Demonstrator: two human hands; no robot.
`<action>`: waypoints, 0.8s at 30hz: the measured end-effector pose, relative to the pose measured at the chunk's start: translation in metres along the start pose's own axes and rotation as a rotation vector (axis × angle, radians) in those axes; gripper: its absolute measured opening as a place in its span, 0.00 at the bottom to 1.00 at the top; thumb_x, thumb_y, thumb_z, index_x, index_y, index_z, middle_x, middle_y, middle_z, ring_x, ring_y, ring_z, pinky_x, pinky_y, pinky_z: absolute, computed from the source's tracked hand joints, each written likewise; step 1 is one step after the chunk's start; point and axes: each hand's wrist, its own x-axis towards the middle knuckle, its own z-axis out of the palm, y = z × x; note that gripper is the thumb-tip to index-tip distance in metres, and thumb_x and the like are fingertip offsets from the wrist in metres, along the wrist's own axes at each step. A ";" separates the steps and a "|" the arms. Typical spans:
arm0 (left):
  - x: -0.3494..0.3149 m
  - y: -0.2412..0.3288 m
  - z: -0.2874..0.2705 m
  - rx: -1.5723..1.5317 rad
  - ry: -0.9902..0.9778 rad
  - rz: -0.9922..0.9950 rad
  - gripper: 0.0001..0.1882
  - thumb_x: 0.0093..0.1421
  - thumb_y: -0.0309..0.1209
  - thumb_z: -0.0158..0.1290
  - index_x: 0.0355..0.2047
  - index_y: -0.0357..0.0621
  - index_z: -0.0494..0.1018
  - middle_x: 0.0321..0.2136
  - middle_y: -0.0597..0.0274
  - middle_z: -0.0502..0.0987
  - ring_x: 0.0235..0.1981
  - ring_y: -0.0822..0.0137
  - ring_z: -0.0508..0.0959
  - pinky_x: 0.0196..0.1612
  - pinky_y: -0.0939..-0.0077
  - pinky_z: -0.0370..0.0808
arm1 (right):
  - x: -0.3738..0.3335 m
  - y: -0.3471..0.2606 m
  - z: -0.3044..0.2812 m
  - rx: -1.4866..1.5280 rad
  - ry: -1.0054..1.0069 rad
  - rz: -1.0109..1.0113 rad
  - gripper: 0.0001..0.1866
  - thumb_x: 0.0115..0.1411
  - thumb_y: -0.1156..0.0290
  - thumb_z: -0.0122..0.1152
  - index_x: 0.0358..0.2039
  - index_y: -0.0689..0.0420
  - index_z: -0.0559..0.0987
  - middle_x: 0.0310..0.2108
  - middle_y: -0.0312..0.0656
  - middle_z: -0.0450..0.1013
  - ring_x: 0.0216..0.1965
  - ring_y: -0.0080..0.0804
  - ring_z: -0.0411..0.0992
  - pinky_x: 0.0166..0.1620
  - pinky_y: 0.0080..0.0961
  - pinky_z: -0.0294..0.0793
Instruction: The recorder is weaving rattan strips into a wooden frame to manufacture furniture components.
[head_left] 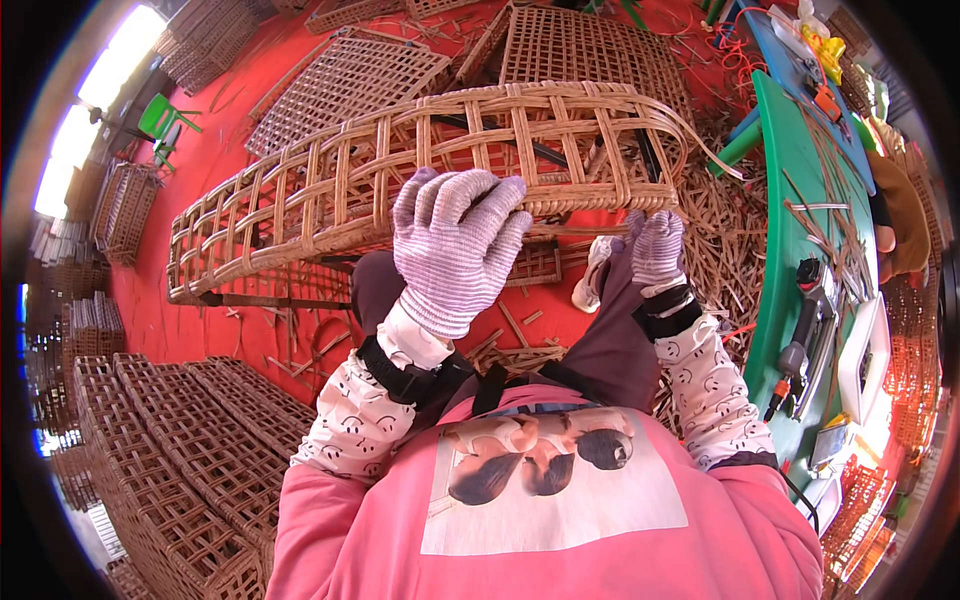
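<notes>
A long, openwork woven rattan frame (345,180) with a dark inner frame lies across my lap and reaches out to the left. My left hand (455,250), in a white-and-purple striped glove, is curled over its near wrapped edge at the middle. At the right end of that same edge, the gloved fingers of my right hand (657,252) are closed on the corner; the fingertips are partly hidden. Loose ends of a rattan strip (705,145) stick out past the frame's right end, above my right hand.
Stacked woven panels (190,430) stand at the lower left, and more woven pieces (590,50) lie beyond the frame. Rattan scraps (725,260) cover the red floor on the right. A green table (775,200) there carries a power tool (800,330) and loose strips.
</notes>
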 end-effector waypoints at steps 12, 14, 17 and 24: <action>-0.006 -0.002 0.000 -0.008 0.042 -0.014 0.14 0.44 0.33 0.60 0.34 0.50 0.74 0.34 0.67 0.69 0.38 0.65 0.70 0.49 0.64 0.63 | -0.003 0.002 0.002 -0.131 0.039 -0.110 0.17 0.62 0.62 0.37 0.24 0.61 0.69 0.11 0.36 0.64 0.07 0.22 0.60 0.11 0.20 0.65; -0.006 -0.003 0.001 -0.012 0.040 -0.012 0.14 0.44 0.33 0.60 0.34 0.50 0.74 0.34 0.67 0.70 0.37 0.65 0.70 0.49 0.64 0.63 | -0.003 0.003 0.002 -0.056 0.063 -0.037 0.17 0.61 0.62 0.37 0.24 0.61 0.69 0.11 0.36 0.64 0.07 0.22 0.60 0.11 0.20 0.65; -0.005 -0.003 0.002 -0.020 0.042 -0.005 0.14 0.44 0.33 0.60 0.33 0.50 0.74 0.34 0.68 0.70 0.37 0.65 0.71 0.49 0.64 0.63 | -0.003 0.003 0.002 -0.058 0.046 -0.041 0.17 0.61 0.62 0.38 0.24 0.60 0.69 0.11 0.36 0.64 0.07 0.22 0.60 0.10 0.20 0.64; -0.004 -0.002 0.001 -0.011 0.046 -0.004 0.13 0.44 0.32 0.60 0.32 0.50 0.74 0.32 0.68 0.70 0.36 0.66 0.71 0.49 0.64 0.64 | -0.003 0.004 0.003 -0.015 0.044 -0.005 0.17 0.61 0.63 0.38 0.23 0.60 0.69 0.12 0.35 0.62 0.07 0.24 0.59 0.10 0.21 0.63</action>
